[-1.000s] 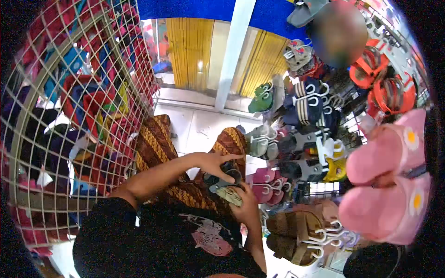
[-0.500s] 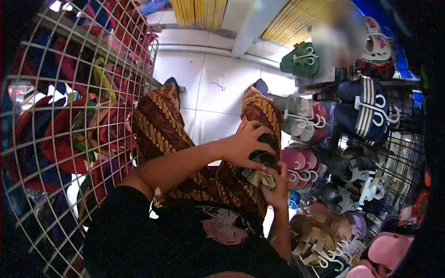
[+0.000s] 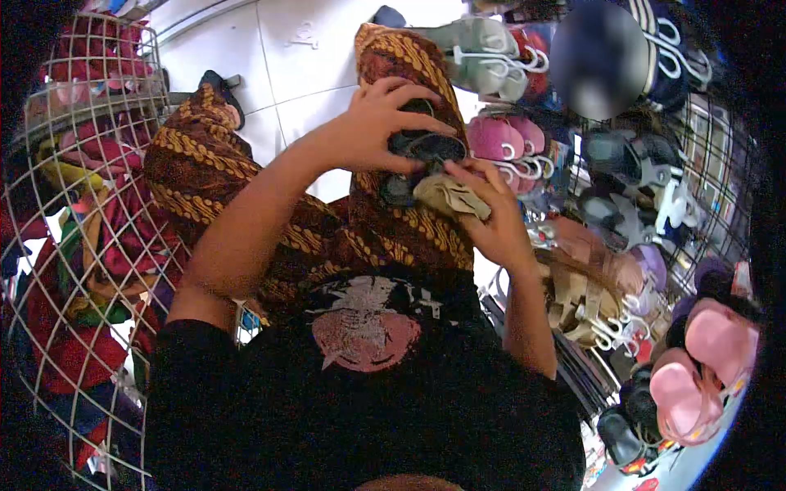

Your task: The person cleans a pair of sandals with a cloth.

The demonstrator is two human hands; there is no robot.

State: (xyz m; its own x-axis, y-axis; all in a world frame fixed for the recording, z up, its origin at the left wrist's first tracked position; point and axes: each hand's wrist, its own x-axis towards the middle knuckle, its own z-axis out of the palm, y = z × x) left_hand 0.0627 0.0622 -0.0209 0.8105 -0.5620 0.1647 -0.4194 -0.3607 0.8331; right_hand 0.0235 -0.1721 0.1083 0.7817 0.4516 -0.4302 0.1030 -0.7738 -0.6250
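Observation:
A pair of dark footwear with black straps, apparently sandals [image 3: 436, 148], rests on my patterned brown trouser leg. Spread across its top from the left, my left hand [image 3: 383, 123] grips it between thumb and fingers. My right hand [image 3: 501, 219] comes from the right with its fingers closed on a crumpled beige cloth [image 3: 453, 198]. That cloth lies against the near end of the sandals, and the right fingertips meet the strap there. The underside of the sandals is hidden.
Sandals hang on white hooks along a rack at the right, among them pink sandals [image 3: 499, 139] and grey sandals [image 3: 491, 57]. A wire mesh panel [image 3: 90, 221] with red and colourful goods behind it stands left. A white hook [image 3: 304, 35] lies on the tiled floor.
The head view has tipped downward and turned, so hands, legs and racks sit higher in the picture. The left hand still grips the sandals and the right still holds the cloth.

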